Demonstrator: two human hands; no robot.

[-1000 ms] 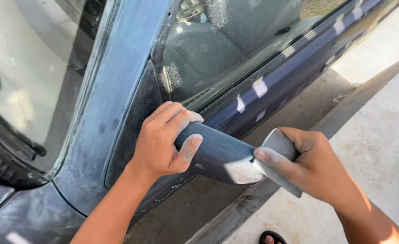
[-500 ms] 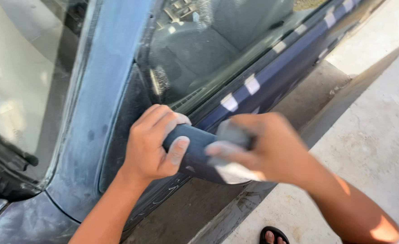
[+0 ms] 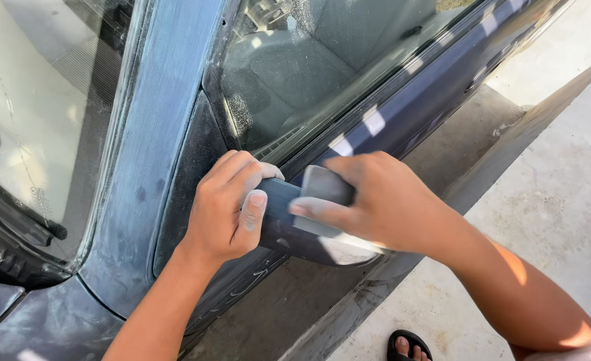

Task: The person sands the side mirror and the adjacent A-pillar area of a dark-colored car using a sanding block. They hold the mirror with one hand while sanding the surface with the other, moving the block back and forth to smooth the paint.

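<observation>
A dark blue side mirror housing point(image 3: 289, 224) juts from the door of a dark blue car point(image 3: 402, 110). My left hand point(image 3: 225, 204) wraps around the housing at its inner end, thumb on the front face. A grey sanding block point(image 3: 323, 194) lies flat against the top of the housing, gripped by my right hand point(image 3: 382, 204), which covers most of the outer half. The paint around the mirror and on the windscreen pillar point(image 3: 152, 134) looks dull and scuffed.
The windscreen point(image 3: 35, 113) with a wiper arm point(image 3: 15, 220) fills the left. The side window point(image 3: 322, 60) shows the seats inside. Pale concrete ground point(image 3: 549, 194) lies to the right. A foot in a black sandal point(image 3: 409, 345) stands below.
My right hand has slid the sanding block from the mirror's outer tip inward along the housing toward my left hand. My left hand has kept its grip.
</observation>
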